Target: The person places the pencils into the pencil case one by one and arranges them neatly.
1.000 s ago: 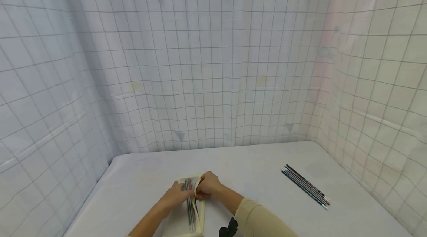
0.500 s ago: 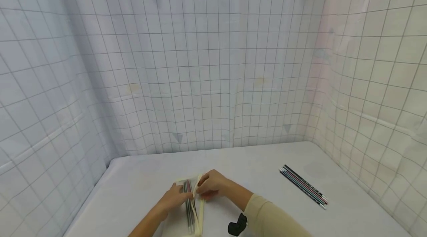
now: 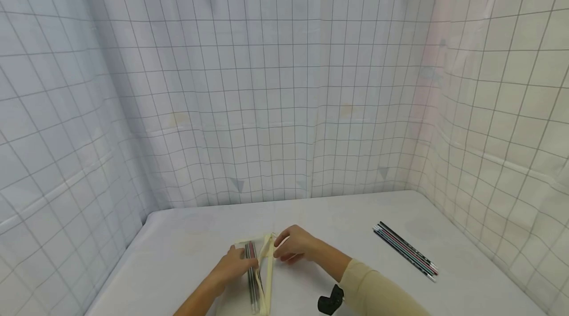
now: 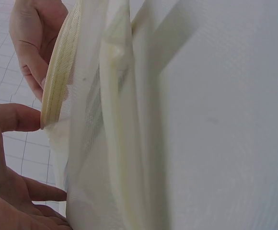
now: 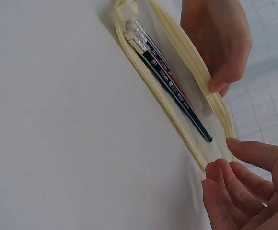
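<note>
1. A pale mesh zip pouch (image 3: 269,276) with cream trim lies on the white tabletop (image 3: 329,219), in front of the person, its mouth parted along the right long side.
2. The left hand (image 3: 233,261) grips the pouch by its upper layer, thumb on the cream zipper band (image 5: 191,52) and fingers on the mesh.
3. The right hand (image 3: 295,243) is at the far right corner of the pouch, its fingers loosely bent, thumb and fingertips apart; the right wrist view shows the thumb at the band's edge.
4. Inside the pouch lie eraser-tipped pencils (image 5: 177,95), dark and red, side by side along its length.
5. Well apart to the right, a bundle of loose pencils (image 3: 405,251) rests slantwise on the tabletop.
6. A black object (image 3: 331,300) shows beside the cream right sleeve (image 3: 378,286).
7. Grid-patterned white curtains (image 3: 266,59) surround the tabletop's back and sides.
</note>
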Tool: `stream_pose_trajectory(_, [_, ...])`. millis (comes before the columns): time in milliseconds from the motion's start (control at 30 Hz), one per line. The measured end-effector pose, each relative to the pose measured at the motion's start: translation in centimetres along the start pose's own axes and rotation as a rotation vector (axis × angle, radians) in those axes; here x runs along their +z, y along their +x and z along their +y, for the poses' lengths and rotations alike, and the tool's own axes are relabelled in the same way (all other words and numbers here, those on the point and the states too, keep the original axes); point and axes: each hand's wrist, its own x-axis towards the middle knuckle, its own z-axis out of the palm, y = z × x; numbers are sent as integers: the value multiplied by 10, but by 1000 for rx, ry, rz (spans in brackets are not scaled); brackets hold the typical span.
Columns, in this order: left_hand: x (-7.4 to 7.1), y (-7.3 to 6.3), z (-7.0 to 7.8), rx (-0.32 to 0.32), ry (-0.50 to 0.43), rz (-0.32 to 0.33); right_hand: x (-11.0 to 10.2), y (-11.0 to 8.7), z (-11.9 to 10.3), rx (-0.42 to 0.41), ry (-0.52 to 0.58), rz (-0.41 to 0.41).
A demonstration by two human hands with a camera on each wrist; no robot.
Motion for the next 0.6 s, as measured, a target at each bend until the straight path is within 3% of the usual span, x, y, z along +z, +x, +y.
stream_pose_trajectory(600, [1,1,-1,13,5,2,-51,-12,14,11,-56,20])
